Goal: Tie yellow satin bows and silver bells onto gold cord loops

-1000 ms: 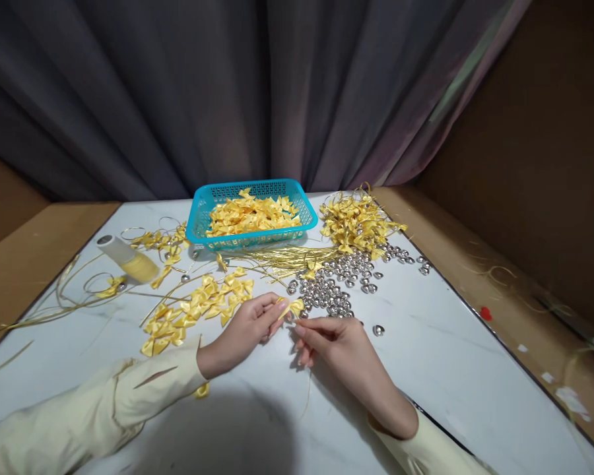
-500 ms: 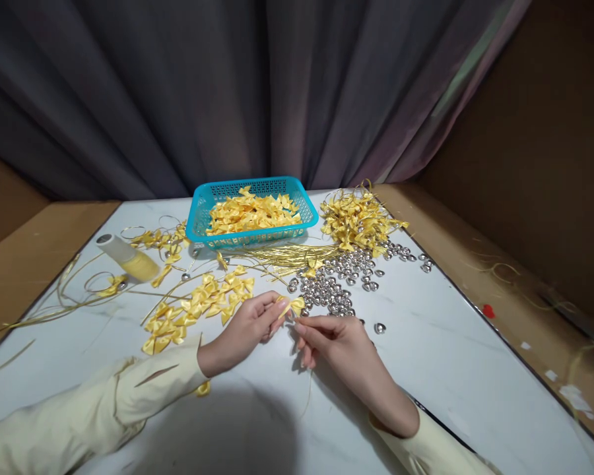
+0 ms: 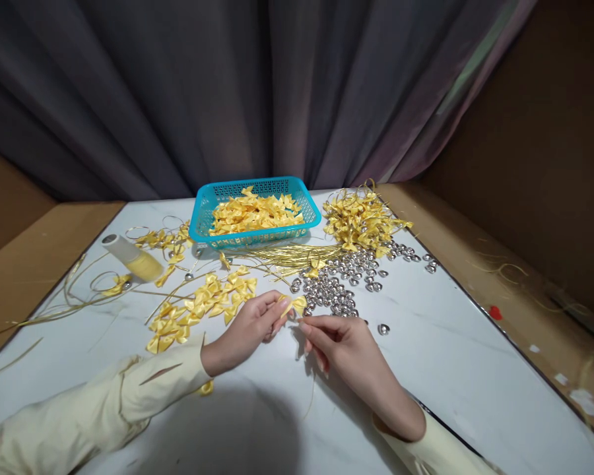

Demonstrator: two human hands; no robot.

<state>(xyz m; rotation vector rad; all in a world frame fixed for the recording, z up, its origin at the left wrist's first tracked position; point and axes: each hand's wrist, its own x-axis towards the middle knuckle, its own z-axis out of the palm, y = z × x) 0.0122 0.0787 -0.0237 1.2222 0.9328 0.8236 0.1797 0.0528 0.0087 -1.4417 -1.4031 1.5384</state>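
Note:
My left hand (image 3: 257, 322) is closed, pinching a yellow satin ribbon bow (image 3: 297, 305) between thumb and fingers above the middle of the table. Close beside it on the right, my right hand (image 3: 344, 343) pinches a thin cord right under the bow; its fingertips hide most of it. A fine pale strand (image 3: 311, 394) shows below the right hand. Several loose yellow bows (image 3: 198, 307) lie left of my hands. Just beyond the hands is a spread of silver heart-shaped pieces (image 3: 329, 293), with a bundle of gold cords (image 3: 287, 256) behind.
A blue plastic basket (image 3: 255, 236) of yellow bows stands at the back. Right of it is a heap of bows with gold cords (image 3: 359, 221). A tilted bottle with yellow contents (image 3: 141, 262) stands left, near long loose cords (image 3: 69, 302). A grey curtain (image 3: 237, 92) hangs behind.
The right hand has shifted very slightly away from the left, with its lower fingers a little changed. The whole view has moved slightly. Both hands keep their pinch.

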